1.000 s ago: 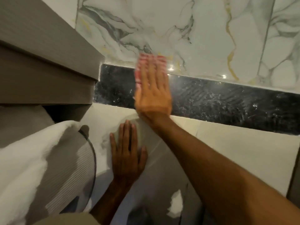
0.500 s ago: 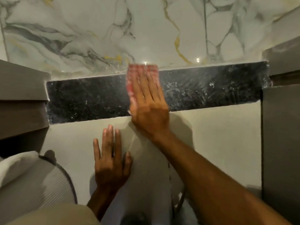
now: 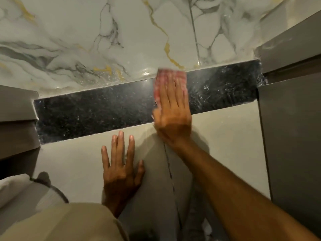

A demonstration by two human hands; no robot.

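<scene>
My right hand point(image 3: 172, 108) lies flat, fingers straight, pressing a red-and-white checked cloth point(image 3: 165, 75) onto a black speckled stone strip point(image 3: 95, 115). The cloth shows past the fingertips at the strip's far edge. My left hand point(image 3: 121, 164) rests flat with spread fingers on the beige tile surface point(image 3: 225, 136) just below the strip. The part of the strip right of the cloth looks streaked and wet.
White marble-look tiles point(image 3: 121, 32) with grey and gold veins lie beyond the strip. Grey-brown cabinet panels stand at the left point(image 3: 15, 110) and right point(image 3: 291, 127). A white ribbed object point(image 3: 20, 193) sits at lower left, beside my beige-clad knee point(image 3: 60, 223).
My right hand has slid the cloth rightward along the black strip. The view has shifted right, bringing the right panel into sight. My left hand has stayed planted on the tile.
</scene>
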